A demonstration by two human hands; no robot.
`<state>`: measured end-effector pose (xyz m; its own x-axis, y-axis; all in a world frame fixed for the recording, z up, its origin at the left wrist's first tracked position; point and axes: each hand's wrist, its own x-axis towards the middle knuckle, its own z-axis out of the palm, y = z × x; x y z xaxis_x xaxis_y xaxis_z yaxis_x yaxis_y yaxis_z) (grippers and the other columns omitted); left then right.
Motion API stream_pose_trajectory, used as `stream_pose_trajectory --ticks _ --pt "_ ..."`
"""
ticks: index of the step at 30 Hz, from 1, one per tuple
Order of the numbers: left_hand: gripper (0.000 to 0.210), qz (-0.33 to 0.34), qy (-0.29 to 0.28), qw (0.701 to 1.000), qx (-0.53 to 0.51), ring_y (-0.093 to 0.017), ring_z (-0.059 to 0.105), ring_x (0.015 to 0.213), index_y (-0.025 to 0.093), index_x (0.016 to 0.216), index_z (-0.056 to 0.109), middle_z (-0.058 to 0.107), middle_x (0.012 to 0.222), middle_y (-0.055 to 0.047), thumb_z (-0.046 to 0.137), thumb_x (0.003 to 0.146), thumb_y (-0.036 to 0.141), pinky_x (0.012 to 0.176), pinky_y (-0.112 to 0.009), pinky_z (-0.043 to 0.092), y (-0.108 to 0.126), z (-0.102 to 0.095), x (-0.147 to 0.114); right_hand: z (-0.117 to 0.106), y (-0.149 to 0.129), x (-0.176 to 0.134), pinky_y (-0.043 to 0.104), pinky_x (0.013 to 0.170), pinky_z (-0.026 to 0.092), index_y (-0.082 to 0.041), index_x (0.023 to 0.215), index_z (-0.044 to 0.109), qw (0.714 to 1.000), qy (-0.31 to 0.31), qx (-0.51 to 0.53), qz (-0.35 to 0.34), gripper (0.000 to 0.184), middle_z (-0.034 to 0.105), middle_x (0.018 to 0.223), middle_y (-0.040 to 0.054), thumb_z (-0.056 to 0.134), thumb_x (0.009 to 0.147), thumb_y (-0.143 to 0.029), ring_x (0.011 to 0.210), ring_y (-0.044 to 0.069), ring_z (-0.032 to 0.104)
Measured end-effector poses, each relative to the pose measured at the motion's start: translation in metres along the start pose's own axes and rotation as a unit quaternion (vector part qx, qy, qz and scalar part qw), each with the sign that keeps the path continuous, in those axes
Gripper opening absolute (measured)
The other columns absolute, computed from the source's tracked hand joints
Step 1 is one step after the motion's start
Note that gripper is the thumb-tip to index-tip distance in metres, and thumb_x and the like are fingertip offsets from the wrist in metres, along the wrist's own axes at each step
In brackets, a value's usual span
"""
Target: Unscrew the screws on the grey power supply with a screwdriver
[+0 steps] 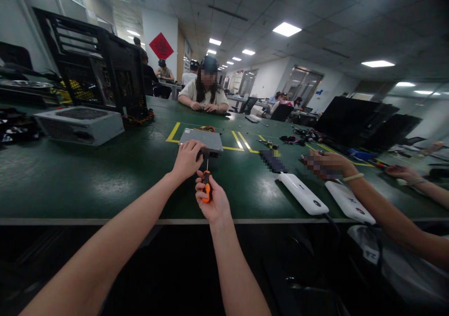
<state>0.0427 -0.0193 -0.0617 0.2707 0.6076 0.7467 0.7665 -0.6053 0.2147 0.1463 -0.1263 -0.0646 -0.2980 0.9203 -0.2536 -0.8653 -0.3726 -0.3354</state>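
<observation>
A grey computer power supply lies on the green table in front of me, with coloured wires behind it. My left hand grips its near left corner, fingers over the top edge. In my right hand is an orange and black screwdriver, fingers wrapped round the handle. Its shaft points away from me, toward the near face of the power supply beside a socket. Whether the tip touches a screw is too small to tell.
On the left stand a larger power supply and an open black computer case. White power banks lie at right, near a co-worker's hand. Another person sits across the table. Monitors stand far right.
</observation>
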Motion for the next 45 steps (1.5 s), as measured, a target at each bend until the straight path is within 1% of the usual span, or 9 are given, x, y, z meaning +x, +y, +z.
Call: stream_pose_trajectory --ticks 17,24,29,31,32,36,40,42,45 --pt "0.041 0.032 -0.022 0.999 0.02 -0.027 0.045 0.107 0.025 0.118 0.052 0.051 0.116 -0.008 0.058 0.077 0.02 0.093 -0.043 0.033 0.001 -0.001 -0.003 -0.001 -0.002 0.001 0.006 0.029 0.027 -0.01 0.088 0.053 1.0 -0.014 0.022 -0.006 0.029 0.048 0.067 -0.0011 0.032 0.097 -0.028 0.044 0.001 0.039" --pt "0.007 0.096 0.006 0.995 0.02 -0.025 0.045 0.105 0.025 0.082 0.066 0.049 0.114 -0.007 0.06 0.082 0.028 0.09 -0.046 0.027 -0.003 0.01 -0.003 0.012 -0.013 -0.003 0.005 0.033 0.034 -0.012 0.081 0.049 0.997 -0.054 0.05 0.04 0.03 0.049 0.069 0.0004 0.029 0.097 -0.028 0.046 0.001 0.042" --pt "0.009 0.077 0.022 0.997 0.003 -0.023 0.047 0.099 0.024 0.08 0.067 0.051 0.104 -0.006 0.059 0.083 0.026 0.086 -0.044 0.027 -0.003 0.012 0.0 0.001 -0.028 -0.004 0.013 0.043 0.045 -0.013 0.088 0.051 0.981 -0.002 -0.19 -0.046 0.026 0.053 0.076 0.0029 0.038 0.092 -0.035 0.056 0.006 0.051" --pt "0.01 0.073 0.018 0.997 -0.003 -0.023 0.046 0.1 0.025 0.08 0.068 0.051 0.105 -0.006 0.059 0.083 0.026 0.086 -0.044 0.027 -0.003 0.011 0.0 -0.011 -0.036 -0.007 0.016 0.043 0.044 -0.016 0.096 0.05 0.909 0.037 -0.363 -0.201 0.016 0.053 0.081 0.0014 0.051 0.083 -0.026 0.057 0.007 0.052" --pt "0.01 0.072 0.015 0.997 -0.005 -0.023 0.046 0.101 0.025 0.079 0.068 0.051 0.105 -0.006 0.059 0.083 0.026 0.085 -0.044 0.027 -0.003 0.011 0.001 -0.017 -0.041 -0.009 0.017 0.045 0.045 -0.018 0.103 0.048 0.839 0.036 -0.455 -0.298 0.026 0.053 0.088 0.0016 0.055 0.079 -0.021 0.059 0.007 0.052" --pt "0.011 0.067 0.006 0.998 -0.007 -0.024 0.046 0.101 0.025 0.082 0.068 0.05 0.106 -0.006 0.057 0.084 0.025 0.086 -0.044 0.027 -0.002 0.009 0.001 -0.02 -0.058 -0.023 0.033 0.071 0.054 -0.026 0.134 0.029 0.451 -0.089 -0.752 -0.472 0.069 0.037 0.132 0.0122 0.059 0.074 -0.015 0.085 0.014 0.056" --pt "0.014 0.066 0.009 0.998 -0.007 -0.023 0.047 0.101 0.024 0.081 0.067 0.05 0.107 -0.006 0.055 0.085 0.025 0.086 -0.044 0.028 -0.002 0.009 0.001 -0.01 -0.074 -0.022 0.041 0.09 0.049 -0.029 0.13 0.038 0.119 -0.21 -0.831 -0.501 0.052 0.038 0.138 0.0108 0.05 0.083 -0.012 0.11 0.022 0.049" --pt "0.013 0.071 0.004 0.997 -0.006 -0.023 0.048 0.102 0.024 0.08 0.067 0.05 0.108 -0.006 0.056 0.085 0.026 0.087 -0.044 0.028 -0.002 0.009 0.001 -0.012 -0.08 -0.014 0.036 0.086 0.051 -0.027 0.124 0.044 0.017 -0.268 -0.799 -0.539 0.047 0.049 0.129 0.0103 0.047 0.082 -0.007 0.108 0.021 0.05" --pt "0.01 0.072 -0.006 0.997 -0.003 -0.024 0.048 0.106 0.025 0.088 0.066 0.05 0.112 -0.007 0.058 0.083 0.026 0.091 -0.045 0.029 -0.004 0.009 0.001 -0.02 -0.084 -0.001 0.038 0.089 0.049 -0.023 0.107 0.05 -0.038 -0.28 -0.749 -0.6 0.027 0.055 0.124 0.0108 0.053 0.083 -0.012 0.118 0.025 0.047"
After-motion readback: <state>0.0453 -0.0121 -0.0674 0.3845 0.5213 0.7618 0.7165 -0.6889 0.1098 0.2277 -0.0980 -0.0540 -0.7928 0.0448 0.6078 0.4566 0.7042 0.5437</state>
